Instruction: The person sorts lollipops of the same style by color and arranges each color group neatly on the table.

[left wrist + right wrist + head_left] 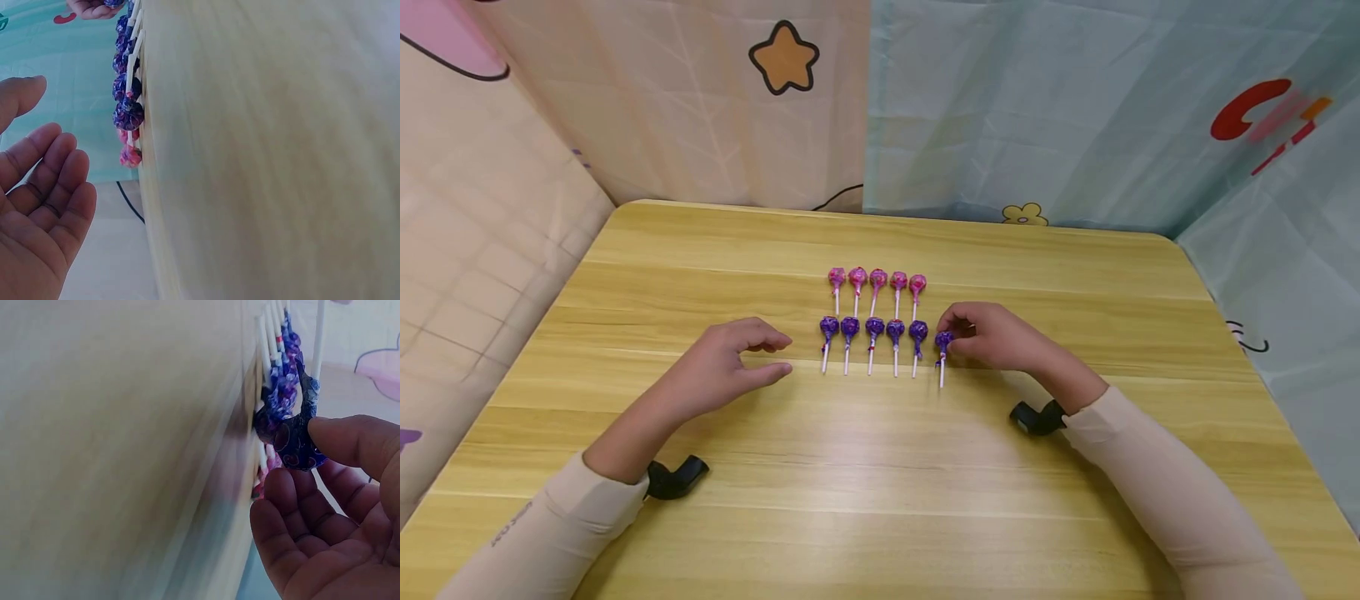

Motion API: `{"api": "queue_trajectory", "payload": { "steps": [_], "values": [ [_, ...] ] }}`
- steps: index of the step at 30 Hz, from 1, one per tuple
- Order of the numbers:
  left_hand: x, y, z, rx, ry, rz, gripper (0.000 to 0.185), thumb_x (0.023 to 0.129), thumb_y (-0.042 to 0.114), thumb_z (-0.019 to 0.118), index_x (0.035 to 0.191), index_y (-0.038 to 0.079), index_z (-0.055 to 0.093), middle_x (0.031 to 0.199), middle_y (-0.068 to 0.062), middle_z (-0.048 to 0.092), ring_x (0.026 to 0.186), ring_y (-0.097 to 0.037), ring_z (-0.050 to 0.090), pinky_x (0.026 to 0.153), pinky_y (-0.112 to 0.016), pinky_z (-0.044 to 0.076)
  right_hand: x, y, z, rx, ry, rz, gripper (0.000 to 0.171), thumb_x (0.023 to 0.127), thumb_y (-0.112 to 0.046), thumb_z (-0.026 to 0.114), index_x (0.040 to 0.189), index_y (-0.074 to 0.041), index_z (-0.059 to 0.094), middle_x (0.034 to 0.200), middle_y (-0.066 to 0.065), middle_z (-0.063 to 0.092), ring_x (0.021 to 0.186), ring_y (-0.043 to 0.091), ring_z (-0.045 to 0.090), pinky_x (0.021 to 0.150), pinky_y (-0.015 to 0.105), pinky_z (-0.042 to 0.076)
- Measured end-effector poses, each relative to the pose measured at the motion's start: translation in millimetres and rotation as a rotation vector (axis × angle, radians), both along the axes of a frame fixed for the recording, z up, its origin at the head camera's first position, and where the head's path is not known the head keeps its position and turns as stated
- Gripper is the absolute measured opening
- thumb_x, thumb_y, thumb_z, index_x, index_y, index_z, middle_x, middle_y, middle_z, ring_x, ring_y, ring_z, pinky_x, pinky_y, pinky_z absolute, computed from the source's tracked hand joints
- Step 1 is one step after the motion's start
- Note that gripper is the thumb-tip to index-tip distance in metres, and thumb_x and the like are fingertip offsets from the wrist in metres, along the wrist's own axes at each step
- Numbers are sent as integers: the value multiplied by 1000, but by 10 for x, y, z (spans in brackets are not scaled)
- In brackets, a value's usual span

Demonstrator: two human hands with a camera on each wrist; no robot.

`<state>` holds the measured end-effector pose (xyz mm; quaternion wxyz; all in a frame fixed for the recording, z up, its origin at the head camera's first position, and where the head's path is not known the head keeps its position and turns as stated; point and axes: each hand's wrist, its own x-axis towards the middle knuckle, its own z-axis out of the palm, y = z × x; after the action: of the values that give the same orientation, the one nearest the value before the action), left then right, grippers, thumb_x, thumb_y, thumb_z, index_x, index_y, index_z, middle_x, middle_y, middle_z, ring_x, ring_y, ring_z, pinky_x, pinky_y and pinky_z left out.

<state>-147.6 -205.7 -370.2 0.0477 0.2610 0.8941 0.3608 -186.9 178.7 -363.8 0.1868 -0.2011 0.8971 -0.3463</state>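
Note:
Between thumb and fingers, my right hand [988,335] pinches the head of a purple-wrapped lollipop [944,341], whose white stick points toward me. To its left lies a row of several purple lollipops [875,326], sticks also toward me. Behind them is a row of several pink lollipops [878,278], heads at the far side. My left hand [726,367] is held left of the rows, thumb and fingers apart, with nothing in it. In the right wrist view the held lollipop [301,447] shows close up, partly covering the others.
The lollipops lie on a wood-grain table [835,500] with rounded far corners. Patterned curtains [1045,100] hang just behind its far edge and along the sides. A black wrist device [676,478] sits at my left cuff, another black wrist device [1037,418] at my right.

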Motion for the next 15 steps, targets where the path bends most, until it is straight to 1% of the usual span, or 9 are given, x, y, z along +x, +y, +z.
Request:
{"api": "queue_trajectory", "payload": {
  "steps": [5,9,15],
  "values": [
    [2,10,14,0,1,-1,30,91,22,74,115,4,70,110,-7,69,102,-25,62,87,-49,51,-74,25,-38,-16,-22,-15,19,92,-1,64,110,-5,65,103,6,65,96,22,59,84,38,48],
    [-2,7,13,-18,1,-3,30,91,22,74,115,4,71,110,-7,69,102,-25,62,87,-49,51,-124,24,-49,-21,-28,-23,18,93,-1,64,110,-5,65,103,7,65,93,22,57,82,38,47],
    [-17,16,-12,-40,12,-9,30,90,21,76,114,4,71,109,-7,69,100,-24,62,86,-48,51,-179,15,-73,3,-39,-43,18,94,-2,63,111,-5,65,104,7,64,93,23,55,80,37,46]
  ]
}}
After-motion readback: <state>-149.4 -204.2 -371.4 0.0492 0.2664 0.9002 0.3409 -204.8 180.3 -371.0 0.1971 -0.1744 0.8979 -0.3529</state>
